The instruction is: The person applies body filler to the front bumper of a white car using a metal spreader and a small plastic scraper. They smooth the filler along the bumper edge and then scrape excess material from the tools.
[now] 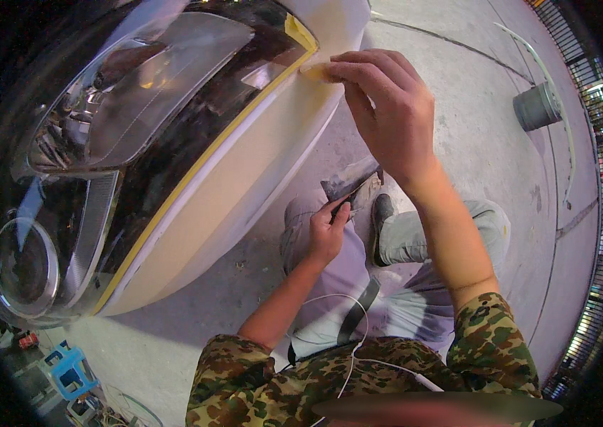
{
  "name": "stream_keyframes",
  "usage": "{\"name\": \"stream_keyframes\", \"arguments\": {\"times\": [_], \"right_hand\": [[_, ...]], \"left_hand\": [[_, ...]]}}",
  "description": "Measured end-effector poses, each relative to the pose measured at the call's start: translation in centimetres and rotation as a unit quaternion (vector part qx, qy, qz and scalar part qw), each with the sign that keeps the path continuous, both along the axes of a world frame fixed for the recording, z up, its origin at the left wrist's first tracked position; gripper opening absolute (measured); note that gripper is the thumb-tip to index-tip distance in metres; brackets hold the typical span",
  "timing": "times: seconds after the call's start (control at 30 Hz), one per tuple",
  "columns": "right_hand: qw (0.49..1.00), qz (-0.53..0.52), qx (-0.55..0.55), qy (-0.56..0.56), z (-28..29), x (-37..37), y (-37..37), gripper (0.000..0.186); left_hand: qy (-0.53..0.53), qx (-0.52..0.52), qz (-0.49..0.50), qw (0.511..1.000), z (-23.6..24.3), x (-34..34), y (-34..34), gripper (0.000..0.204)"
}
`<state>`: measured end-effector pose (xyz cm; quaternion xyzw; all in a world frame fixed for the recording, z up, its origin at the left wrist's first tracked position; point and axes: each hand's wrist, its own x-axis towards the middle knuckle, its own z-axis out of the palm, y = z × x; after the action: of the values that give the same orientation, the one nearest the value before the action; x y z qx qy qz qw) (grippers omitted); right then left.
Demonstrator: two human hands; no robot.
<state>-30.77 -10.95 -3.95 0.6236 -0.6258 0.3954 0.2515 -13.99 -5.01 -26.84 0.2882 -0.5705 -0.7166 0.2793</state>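
Note:
In front of me on the left is a car headlight (pixel 102 107) with a clear lens. Yellow masking tape (pixel 195 188) runs along its edge, beside a cream-coloured body panel (pixel 244 171) with smooth, matte patches. My right hand (pixel 390 96) reaches to the top of that panel, fingers pinched on a small yellowish flat piece (pixel 317 70) that touches the surface near the tape's corner. Its exact kind is unclear. Lower down, above my lap, my left hand (pixel 328 231) grips a flat grey, worn-looking piece (pixel 350 181) with a dark edge.
A grey bucket (pixel 537 107) stands on the concrete floor at the far right, beside a thin pale curved strip (pixel 554 78). At the lower left is a blue plastic stool (pixel 70 371) among clutter. A white cable (pixel 358 313) hangs across my front.

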Motion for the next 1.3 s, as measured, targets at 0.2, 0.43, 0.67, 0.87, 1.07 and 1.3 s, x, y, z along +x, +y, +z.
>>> {"name": "stream_keyframes", "arguments": {"times": [0.2,0.43,0.67,0.87,1.07,1.3], "right_hand": [[0.998,0.042,0.046,-0.031,-1.0,0.8,0.5,0.020],[0.971,-0.061,0.079,-0.217,2.4,2.1,9.3,0.028],[0.884,-0.289,0.115,-0.349,-3.3,-0.8,13.9,0.022],[0.883,-0.280,0.073,-0.369,-5.4,-0.3,15.9,0.021],[0.886,-0.286,0.049,-0.363,-5.2,0.2,15.9,0.020],[0.852,-0.207,0.069,-0.475,-5.1,0.9,15.5,0.021]], "left_hand": [[-0.029,0.036,-0.028,0.999,0.7,0.4,0.4,0.033],[0.009,0.079,-0.004,0.997,4.2,-2.1,1.2,0.034],[0.101,0.114,0.034,0.988,5.8,-6.5,-1.4,0.035],[0.061,0.097,0.030,0.993,7.5,-7.0,0.7,0.035],[0.071,0.047,0.044,0.995,8.3,-7.1,1.7,0.032],[0.061,-0.055,0.007,0.997,8.4,-7.1,0.9,0.030]]}}
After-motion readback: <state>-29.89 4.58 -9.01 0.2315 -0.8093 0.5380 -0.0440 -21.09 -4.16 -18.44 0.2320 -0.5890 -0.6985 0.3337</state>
